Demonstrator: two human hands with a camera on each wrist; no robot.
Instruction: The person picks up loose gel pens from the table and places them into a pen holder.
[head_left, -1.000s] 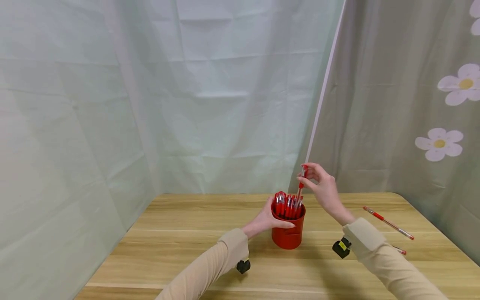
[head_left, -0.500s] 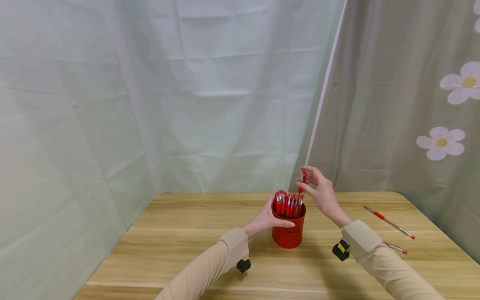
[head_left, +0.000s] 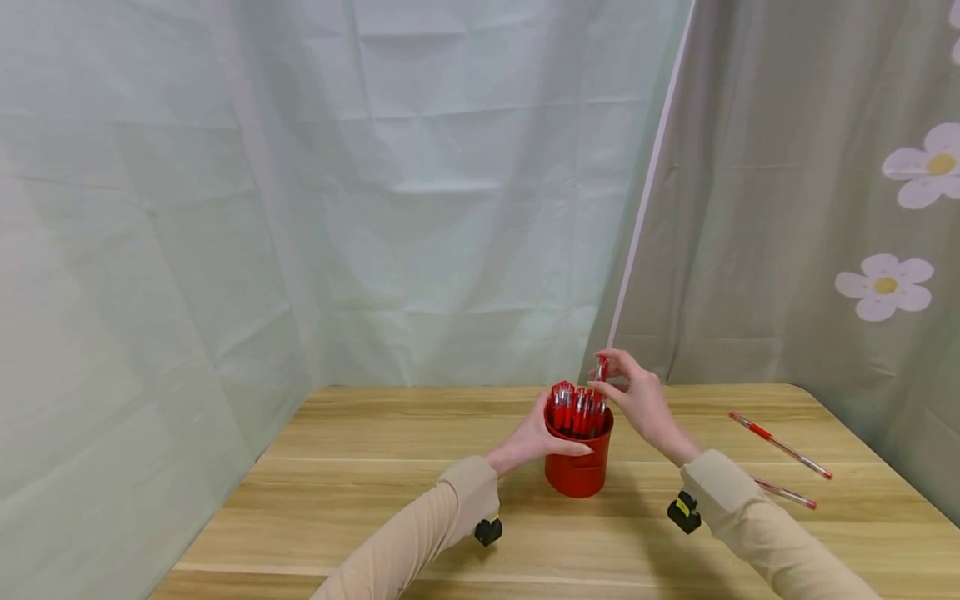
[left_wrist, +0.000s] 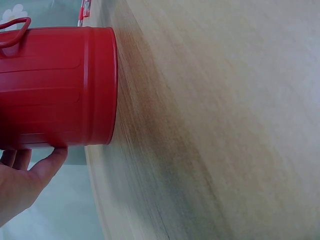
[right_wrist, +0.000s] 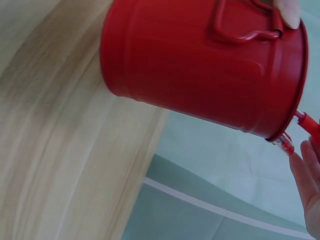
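A red metal pen holder (head_left: 576, 477) shaped like a small bucket stands upright on the table, packed with several red-capped gel pens (head_left: 564, 410). My left hand (head_left: 528, 437) grips its left side near the rim, thumb across the front. In the left wrist view the fingers of that hand (left_wrist: 24, 182) lie against the red wall. Above the holder's right side, my right hand (head_left: 639, 405) pinches a red gel pen (head_left: 602, 371) by its capped upper end. The right wrist view shows this pen (right_wrist: 310, 125) with its lower part inside the rim; the tip is hidden.
Two more red gel pens lie to the right on the wooden table (head_left: 360, 475): one farther back (head_left: 780, 444), one nearer (head_left: 787, 493) and partly behind the right sleeve. A pale curtain (head_left: 450, 208) hangs behind the table, with a grey flowered one (head_left: 750, 250) at right.
My right hand has come down with the pen, which now sits deeper in the holder. More of the nearer loose pen shows beside the sleeve. My left hand keeps its hold.
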